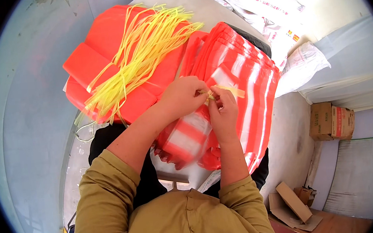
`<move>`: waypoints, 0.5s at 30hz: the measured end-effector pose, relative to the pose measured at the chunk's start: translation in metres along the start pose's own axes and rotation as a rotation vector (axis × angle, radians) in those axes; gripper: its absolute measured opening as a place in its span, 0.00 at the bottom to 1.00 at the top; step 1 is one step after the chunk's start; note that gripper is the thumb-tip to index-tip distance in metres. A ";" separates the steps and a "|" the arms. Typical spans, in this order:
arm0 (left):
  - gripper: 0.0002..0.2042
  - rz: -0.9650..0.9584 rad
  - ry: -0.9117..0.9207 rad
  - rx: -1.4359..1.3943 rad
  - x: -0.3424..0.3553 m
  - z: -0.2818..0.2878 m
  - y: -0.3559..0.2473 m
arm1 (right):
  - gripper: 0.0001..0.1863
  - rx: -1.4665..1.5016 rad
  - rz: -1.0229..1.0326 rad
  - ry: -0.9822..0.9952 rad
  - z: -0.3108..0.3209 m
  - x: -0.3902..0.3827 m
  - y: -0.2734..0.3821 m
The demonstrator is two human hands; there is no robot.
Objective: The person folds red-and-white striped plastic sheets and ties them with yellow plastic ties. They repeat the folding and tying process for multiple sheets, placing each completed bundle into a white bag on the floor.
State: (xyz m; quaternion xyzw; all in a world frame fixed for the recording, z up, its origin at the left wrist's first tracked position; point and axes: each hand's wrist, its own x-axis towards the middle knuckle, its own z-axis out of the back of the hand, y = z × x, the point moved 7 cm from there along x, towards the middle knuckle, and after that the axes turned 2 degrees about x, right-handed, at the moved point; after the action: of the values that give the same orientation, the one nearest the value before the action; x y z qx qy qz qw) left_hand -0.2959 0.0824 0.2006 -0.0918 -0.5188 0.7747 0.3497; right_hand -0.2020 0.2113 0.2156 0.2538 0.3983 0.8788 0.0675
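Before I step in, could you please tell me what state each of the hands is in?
Left hand: closed, fingertips pinching the yellow strip.
Right hand: closed, pinching the same strip.

Red print marks the white sacks [258, 3]; characters mark the cardboard boxes [331, 121].

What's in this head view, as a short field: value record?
left hand: fingertips pinched at the yellow strip; hand
right hand: fingertips pinched at the same strip
under hands: red-and-white striped stack
left of stack: red folded pile, with loose yellow strands lying across it
upper right: white sacks
right side: cardboard box
lower right: opened cardboard
unclear: whether the strip is knotted; fingers cover it
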 end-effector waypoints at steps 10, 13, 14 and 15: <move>0.08 -0.106 0.042 0.023 -0.003 0.002 -0.006 | 0.15 -0.135 0.112 0.079 -0.002 0.000 0.006; 0.09 -0.023 0.037 -0.013 -0.002 0.002 0.000 | 0.15 -0.046 0.001 0.095 -0.002 -0.001 -0.005; 0.10 0.013 0.043 -0.025 -0.002 0.001 0.003 | 0.15 0.038 -0.084 0.061 -0.004 -0.003 -0.008; 0.10 0.026 0.034 -0.022 -0.001 0.000 0.004 | 0.15 0.122 -0.169 0.027 -0.004 -0.005 -0.013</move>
State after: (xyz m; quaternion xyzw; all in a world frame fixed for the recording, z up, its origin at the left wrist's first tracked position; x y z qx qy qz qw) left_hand -0.2969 0.0805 0.1974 -0.1153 -0.5199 0.7719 0.3472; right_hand -0.2006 0.2161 0.2021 0.2110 0.4719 0.8476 0.1202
